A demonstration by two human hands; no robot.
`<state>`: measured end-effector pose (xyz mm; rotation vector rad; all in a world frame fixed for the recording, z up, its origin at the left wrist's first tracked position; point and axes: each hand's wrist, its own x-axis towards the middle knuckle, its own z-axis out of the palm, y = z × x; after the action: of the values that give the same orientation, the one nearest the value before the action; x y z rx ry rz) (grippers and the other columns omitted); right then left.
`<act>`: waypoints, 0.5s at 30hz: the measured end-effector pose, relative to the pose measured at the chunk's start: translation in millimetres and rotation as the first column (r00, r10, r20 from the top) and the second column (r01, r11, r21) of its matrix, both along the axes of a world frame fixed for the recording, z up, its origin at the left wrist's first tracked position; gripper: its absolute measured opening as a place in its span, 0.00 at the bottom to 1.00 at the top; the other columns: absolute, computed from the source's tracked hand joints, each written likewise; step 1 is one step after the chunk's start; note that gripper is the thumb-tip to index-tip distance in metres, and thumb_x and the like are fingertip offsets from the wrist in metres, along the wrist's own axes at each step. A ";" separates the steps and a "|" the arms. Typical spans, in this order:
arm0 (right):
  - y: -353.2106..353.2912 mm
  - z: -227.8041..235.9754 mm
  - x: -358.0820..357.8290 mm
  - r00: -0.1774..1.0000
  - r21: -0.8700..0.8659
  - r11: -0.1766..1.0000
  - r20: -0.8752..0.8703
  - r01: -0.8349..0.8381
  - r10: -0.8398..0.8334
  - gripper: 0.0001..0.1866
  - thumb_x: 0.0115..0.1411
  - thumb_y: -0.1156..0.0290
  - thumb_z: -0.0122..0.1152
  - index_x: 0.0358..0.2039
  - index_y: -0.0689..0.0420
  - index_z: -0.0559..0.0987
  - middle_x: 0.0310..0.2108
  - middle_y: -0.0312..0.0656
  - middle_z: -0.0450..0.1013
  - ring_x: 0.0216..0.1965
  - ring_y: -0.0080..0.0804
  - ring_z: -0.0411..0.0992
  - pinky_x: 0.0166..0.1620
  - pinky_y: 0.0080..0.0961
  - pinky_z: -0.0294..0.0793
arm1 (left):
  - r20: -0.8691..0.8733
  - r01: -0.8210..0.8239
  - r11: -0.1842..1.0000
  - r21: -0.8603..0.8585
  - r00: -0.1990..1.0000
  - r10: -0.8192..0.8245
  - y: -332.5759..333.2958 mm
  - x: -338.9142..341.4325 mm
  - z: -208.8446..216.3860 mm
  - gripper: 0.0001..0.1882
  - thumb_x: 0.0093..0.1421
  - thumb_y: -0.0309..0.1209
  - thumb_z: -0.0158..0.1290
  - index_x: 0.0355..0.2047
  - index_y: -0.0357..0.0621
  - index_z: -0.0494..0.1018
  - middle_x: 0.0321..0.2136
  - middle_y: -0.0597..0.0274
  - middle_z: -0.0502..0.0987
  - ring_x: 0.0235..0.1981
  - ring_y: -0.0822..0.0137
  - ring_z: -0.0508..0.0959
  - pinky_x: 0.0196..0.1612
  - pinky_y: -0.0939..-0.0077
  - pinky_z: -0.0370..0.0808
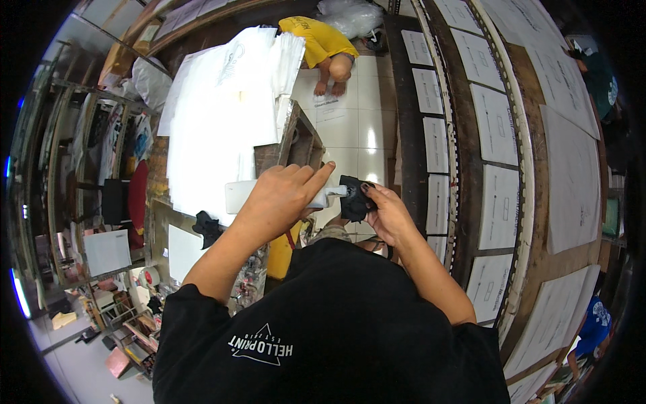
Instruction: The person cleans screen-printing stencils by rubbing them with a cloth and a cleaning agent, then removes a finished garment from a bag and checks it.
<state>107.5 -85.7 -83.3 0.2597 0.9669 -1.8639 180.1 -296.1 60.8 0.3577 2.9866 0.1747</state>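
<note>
My left hand [282, 195] is wrapped round a white plastic bottle [238, 196], which lies sideways in my grip with the index finger stretched along it. The bottle's narrow pale end [331, 192] points right and meets a black cloth [352, 202]. That cloth is pinched between the thumb and fingers of my right hand [390, 217]. Whether any liquid comes out of the bottle, I cannot tell. Another crumpled black cloth [208, 229] lies beside my left forearm, near the pile of white sheets [208, 135].
Printed white sheets [498, 124] lie in rows on long dark tables at right. A person in a yellow shirt [316, 39] crouches on the tiled floor [367, 101] ahead. Cluttered racks [87, 141] stand at left. Other people [595, 330] are at the far right edge.
</note>
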 end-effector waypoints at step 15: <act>15.2 4.7 -32.1 0.983 0.071 0.997 -0.179 -0.030 0.042 0.17 0.70 0.66 0.54 0.54 0.62 0.76 0.49 0.42 0.77 0.50 0.31 0.74 0.55 0.30 0.71 | -0.129 -0.412 0.753 0.513 0.830 0.542 -14.5 51.0 -140.9 0.36 0.52 0.36 0.67 0.58 0.37 0.65 0.45 0.46 0.77 0.47 0.43 0.78 0.51 0.56 0.75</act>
<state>75.4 -70.5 -78.6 0.1134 1.1525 -1.8467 231.2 -310.5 -80.1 -0.4143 3.2043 0.9887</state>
